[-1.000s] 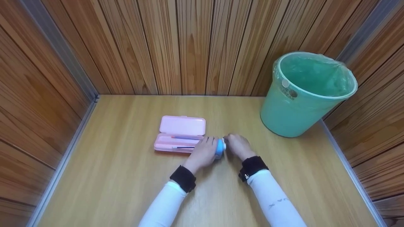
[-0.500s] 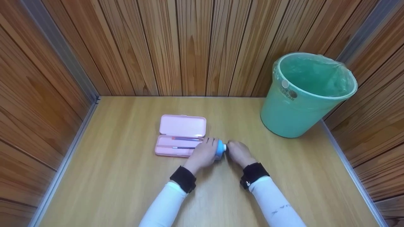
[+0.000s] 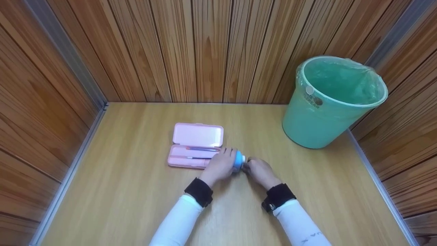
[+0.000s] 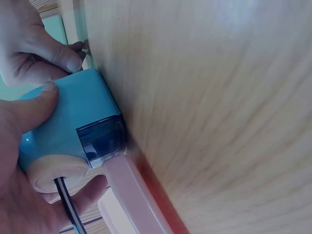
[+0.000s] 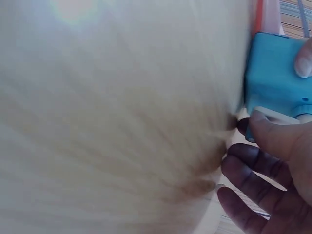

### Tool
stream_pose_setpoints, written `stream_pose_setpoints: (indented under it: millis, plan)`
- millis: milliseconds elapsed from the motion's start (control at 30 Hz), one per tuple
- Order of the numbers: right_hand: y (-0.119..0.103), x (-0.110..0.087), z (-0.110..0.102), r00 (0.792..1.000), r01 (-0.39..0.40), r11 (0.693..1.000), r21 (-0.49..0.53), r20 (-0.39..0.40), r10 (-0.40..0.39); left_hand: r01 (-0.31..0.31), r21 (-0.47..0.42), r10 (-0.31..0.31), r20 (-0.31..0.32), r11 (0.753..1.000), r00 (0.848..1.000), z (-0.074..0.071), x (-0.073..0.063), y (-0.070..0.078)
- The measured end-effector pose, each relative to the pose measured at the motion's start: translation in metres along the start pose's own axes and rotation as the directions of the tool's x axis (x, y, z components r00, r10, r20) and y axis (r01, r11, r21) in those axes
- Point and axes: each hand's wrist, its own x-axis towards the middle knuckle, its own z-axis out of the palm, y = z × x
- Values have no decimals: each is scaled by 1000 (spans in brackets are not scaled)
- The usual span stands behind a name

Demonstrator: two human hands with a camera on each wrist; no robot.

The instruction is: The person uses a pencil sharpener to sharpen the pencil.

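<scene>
Left hand [image 3: 220, 167] grips blue sharpener [image 4: 68, 114], pencil [image 4: 69, 207] in its hole. Right hand [image 3: 260, 171] pinches the crank [image 5: 280, 115]. Open pink case [image 3: 198, 135] just beside.

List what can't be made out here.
Head view: most of the blue boxy plastic sharpener, under the left hand.
Head view: lower right corner of the pink plastic case, behind that hand.
Left wrist view: inner end of the slim dark pencil, hidden inside the sharpener.
Right wrist view: part of the white crank arm, behind the right hand.
Head view: lettering on the mint-green plastic bin, too blurred.
</scene>
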Motion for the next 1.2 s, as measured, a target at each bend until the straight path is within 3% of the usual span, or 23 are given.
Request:
stream_pose_setpoints:
  millis: [167, 267, 333, 400, 433, 467, 533, 567, 633, 733, 967, 1200]
  plan:
    - [-3, -7, -1, 1000, 21, 1000, 1, 7, -21, 5, 18, -5, -7, 1000, 1000, -1, 0, 1]
    - [-5, -10, -1, 998, -52, 996, 77, 23, 50, 6, 32, -6, -22, 999, 1000, 0, 1, 3]
    - [-7, -11, 0, 988, -155, 969, 192, 48, 148, 14, 29, -14, -17, 999, 1000, 0, 2, 4]
    - [-8, -12, 1, 966, -258, 919, 298, 79, 245, 20, 21, -20, -12, 1000, 1000, 1, 2, 4]
    - [-9, -13, 2, 958, -288, 899, 331, 86, 275, 23, 19, -23, -8, 1000, 1000, 1, 2, 4]
    - [-9, -14, 3, 958, -286, 899, 331, 81, 274, 23, 16, -23, -4, 1000, 1000, 1, 2, 4]
    - [-11, -15, 3, 972, -234, 931, 280, 56, 227, 24, 12, -24, 0, 1000, 1000, 2, 1, 4]
    - [-11, -15, 4, 986, -167, 964, 209, 27, 165, 25, 14, -25, -1, 1000, 1000, 2, 1, 4]
    - [-12, -15, 4, 999, -37, 998, 57, -36, 39, 28, 17, -28, -5, 999, 1000, 3, 1, 4]
    - [-12, -15, 4, 991, 78, 993, -89, -101, -87, 41, 22, -41, -10, 999, 999, 3, 2, 4]
    - [-11, -14, 6, 990, 73, 997, -40, -116, -77, 83, 31, -84, 4, 996, 996, 3, 4, 7]
    - [-9, -19, 8, 972, 176, 976, -126, -136, -193, 72, 54, -70, -36, 996, 997, 8, 4, 8]
